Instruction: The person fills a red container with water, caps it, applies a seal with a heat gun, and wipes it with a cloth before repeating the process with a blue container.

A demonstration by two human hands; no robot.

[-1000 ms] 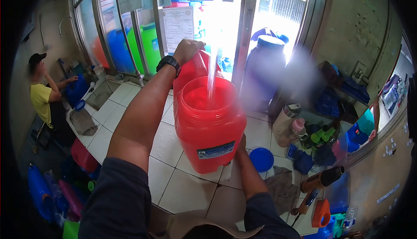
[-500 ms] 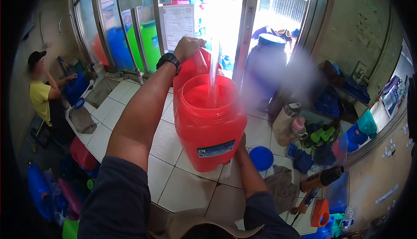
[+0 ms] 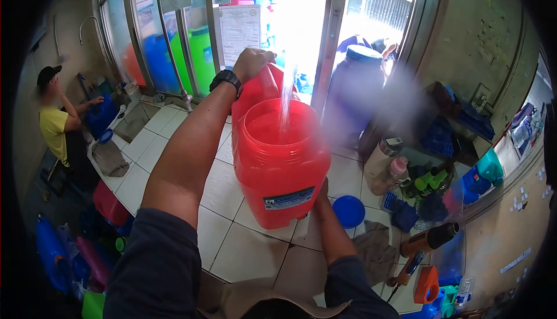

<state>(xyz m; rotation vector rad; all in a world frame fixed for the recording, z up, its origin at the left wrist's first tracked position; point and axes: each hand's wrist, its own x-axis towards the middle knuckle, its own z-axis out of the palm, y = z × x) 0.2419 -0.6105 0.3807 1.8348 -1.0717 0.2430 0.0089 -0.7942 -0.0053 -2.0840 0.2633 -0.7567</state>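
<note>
A red plastic water jug (image 3: 278,174) with a wide open mouth stands tilted on the white tiled counter (image 3: 246,255). A stream of water (image 3: 287,87) falls from above into its mouth. My left hand (image 3: 253,64), with a black watch on the wrist, is closed round the jug's handle at the far top. At the lower right side of the jug, my right hand (image 3: 320,194) touches it, and its fingers are hidden behind the red wall. A round blue lid (image 3: 348,211) lies on the tiles just right of my right forearm.
A purple-blue drum (image 3: 354,93) stands right of the window opening. Several bottles, such as a cream tumbler (image 3: 383,155), and a grey cloth (image 3: 374,249) line the right side. At left, a person in yellow (image 3: 55,127) holds a blue jug (image 3: 101,116) near a sink (image 3: 136,123).
The water stream keeps falling into the jug, and the water inside looks slightly different. Both my hands stay in place. Outside the window, a person has shifted behind the drum.
</note>
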